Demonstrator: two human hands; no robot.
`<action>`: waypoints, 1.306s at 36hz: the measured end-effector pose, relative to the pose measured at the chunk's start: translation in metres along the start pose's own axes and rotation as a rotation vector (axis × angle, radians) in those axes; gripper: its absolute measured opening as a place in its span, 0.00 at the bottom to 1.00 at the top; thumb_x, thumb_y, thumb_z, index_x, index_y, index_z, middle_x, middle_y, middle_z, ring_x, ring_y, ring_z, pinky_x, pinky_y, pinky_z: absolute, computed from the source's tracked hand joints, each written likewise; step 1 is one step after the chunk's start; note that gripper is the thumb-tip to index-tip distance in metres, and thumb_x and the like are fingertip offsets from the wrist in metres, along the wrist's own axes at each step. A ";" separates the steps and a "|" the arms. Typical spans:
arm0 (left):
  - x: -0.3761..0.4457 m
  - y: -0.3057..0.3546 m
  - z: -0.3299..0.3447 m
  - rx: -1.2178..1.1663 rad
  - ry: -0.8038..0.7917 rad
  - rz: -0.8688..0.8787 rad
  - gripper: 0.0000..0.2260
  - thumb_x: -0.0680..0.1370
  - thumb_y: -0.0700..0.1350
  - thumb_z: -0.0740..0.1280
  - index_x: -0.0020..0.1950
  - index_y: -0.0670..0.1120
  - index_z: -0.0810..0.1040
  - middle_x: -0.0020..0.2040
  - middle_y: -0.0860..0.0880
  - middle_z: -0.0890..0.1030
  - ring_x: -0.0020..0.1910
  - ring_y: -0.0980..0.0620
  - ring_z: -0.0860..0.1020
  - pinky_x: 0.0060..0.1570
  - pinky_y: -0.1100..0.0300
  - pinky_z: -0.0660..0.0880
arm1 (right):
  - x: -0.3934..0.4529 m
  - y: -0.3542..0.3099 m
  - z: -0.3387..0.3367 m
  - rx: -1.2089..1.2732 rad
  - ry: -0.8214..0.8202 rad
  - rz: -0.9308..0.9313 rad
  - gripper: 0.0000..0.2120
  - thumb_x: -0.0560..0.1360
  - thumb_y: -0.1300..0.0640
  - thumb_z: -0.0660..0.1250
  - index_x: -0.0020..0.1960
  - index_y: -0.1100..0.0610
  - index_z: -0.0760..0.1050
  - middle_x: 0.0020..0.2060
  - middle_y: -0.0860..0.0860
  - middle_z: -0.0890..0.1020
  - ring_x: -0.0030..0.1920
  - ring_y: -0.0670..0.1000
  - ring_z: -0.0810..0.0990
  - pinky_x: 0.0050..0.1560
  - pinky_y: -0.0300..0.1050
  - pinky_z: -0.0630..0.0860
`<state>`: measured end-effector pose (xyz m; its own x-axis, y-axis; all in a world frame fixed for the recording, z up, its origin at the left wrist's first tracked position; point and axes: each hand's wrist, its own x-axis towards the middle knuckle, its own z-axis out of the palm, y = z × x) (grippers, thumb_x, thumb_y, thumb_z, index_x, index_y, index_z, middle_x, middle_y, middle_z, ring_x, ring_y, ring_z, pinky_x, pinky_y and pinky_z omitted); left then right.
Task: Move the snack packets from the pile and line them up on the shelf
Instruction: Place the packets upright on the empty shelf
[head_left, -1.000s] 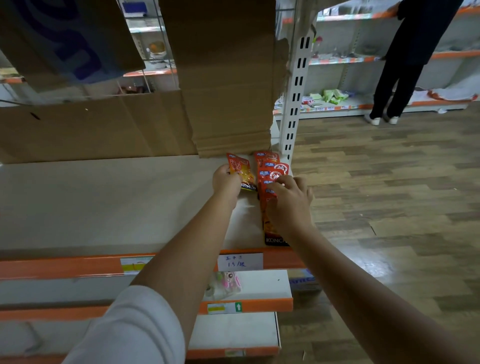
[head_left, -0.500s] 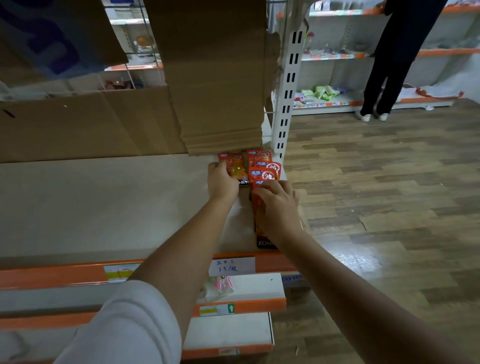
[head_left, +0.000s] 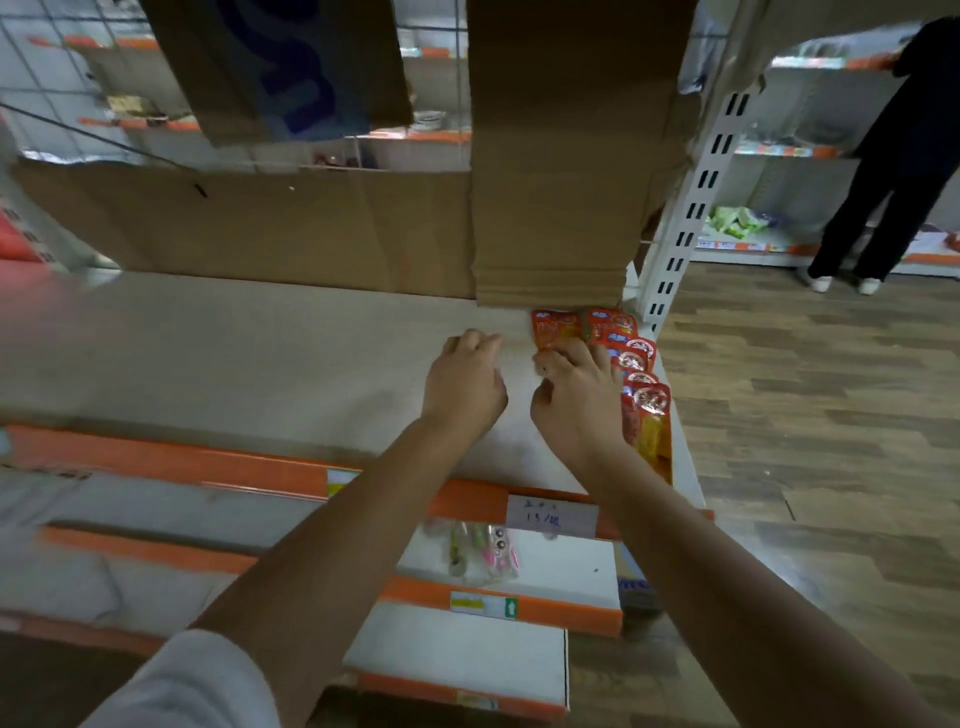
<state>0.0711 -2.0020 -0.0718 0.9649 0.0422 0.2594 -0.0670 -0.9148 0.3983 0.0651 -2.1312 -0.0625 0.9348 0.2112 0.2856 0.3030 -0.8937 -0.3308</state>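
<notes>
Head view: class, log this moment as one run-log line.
left hand: over bare shelf, holds nothing | right hand: fingers on snack packets | packets: overlapping row, shelf's right end

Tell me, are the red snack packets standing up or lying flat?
Lying flat. The red snack packets overlap in a row on the shelf, printed faces up.

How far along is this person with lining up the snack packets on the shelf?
Done: a row of red snack packets lies overlapping along the right edge of the shelf, front to back. In hand: the right hand rests its fingers on a packet beside the row's back end; the left hand holds nothing. Left: unclear, since no pile is in view.
</notes>
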 end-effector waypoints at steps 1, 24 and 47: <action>-0.004 -0.007 -0.008 0.024 -0.002 0.003 0.20 0.78 0.39 0.58 0.71 0.43 0.66 0.68 0.45 0.68 0.65 0.46 0.65 0.60 0.55 0.67 | 0.001 -0.008 0.003 0.011 -0.001 -0.007 0.19 0.73 0.62 0.61 0.63 0.56 0.75 0.63 0.53 0.72 0.65 0.57 0.65 0.62 0.52 0.61; -0.112 -0.298 -0.200 0.286 0.071 -0.085 0.23 0.79 0.44 0.58 0.74 0.46 0.60 0.67 0.46 0.70 0.65 0.46 0.68 0.60 0.54 0.67 | -0.008 -0.349 0.110 -0.081 -0.101 -0.187 0.23 0.77 0.59 0.57 0.71 0.54 0.63 0.64 0.53 0.73 0.64 0.56 0.67 0.59 0.50 0.64; -0.143 -0.569 -0.327 0.222 0.203 -0.246 0.22 0.79 0.42 0.60 0.73 0.44 0.64 0.65 0.43 0.72 0.62 0.43 0.70 0.60 0.50 0.70 | 0.042 -0.634 0.233 0.083 -0.078 -0.376 0.19 0.77 0.59 0.59 0.68 0.54 0.68 0.62 0.52 0.76 0.61 0.54 0.70 0.59 0.48 0.66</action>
<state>-0.1116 -1.3555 -0.0476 0.8738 0.3291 0.3579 0.2379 -0.9314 0.2756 -0.0451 -1.4635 -0.0500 0.7661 0.5497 0.3329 0.6378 -0.7139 -0.2890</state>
